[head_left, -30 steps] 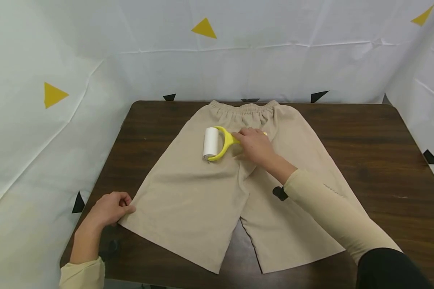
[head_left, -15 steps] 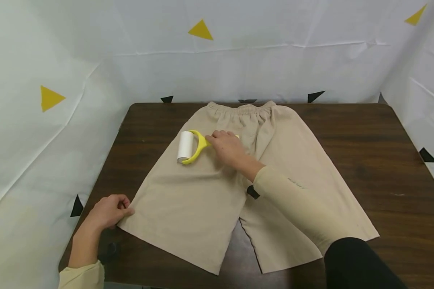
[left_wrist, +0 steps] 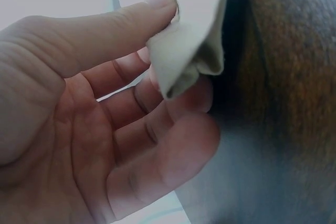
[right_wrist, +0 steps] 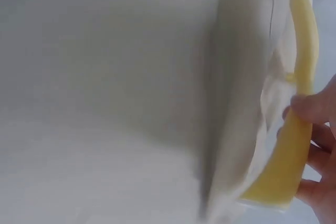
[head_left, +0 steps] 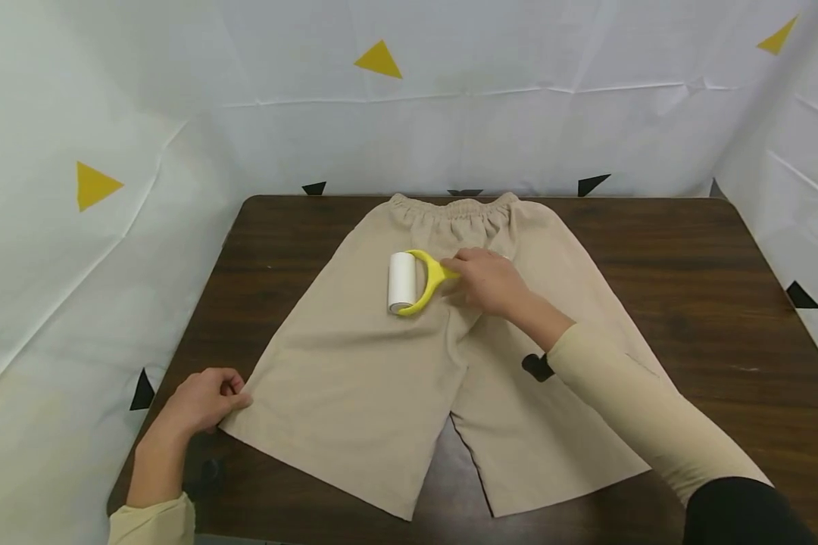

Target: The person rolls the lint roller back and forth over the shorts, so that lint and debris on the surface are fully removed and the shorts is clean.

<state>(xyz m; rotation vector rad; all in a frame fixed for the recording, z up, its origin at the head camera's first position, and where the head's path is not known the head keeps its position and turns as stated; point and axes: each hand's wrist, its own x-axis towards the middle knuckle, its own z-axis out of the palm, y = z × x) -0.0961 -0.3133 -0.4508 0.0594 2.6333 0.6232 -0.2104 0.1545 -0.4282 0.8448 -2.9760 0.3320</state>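
Observation:
Beige shorts with a gathered elastic waistband lie spread out, waist at the far side. My right hand grips the yellow handle of a lint roller, whose white roll sits on the upper left part of the shorts. The right wrist view shows the fingers round the yellow handle, close over the fabric. At the lower left corner, my left hand pinches the hem. In the left wrist view the fabric corner is held between thumb and fingers, with the other fingers loosely curled.
The shorts lie on a dark brown wooden table. White sheeting with yellow and black triangles surrounds its back and sides. A small dark round thing shows near the left forearm.
The right hand moved the lint roller left across the shorts, then back right to about where it was a second ago. The left hand stayed at the hem corner.

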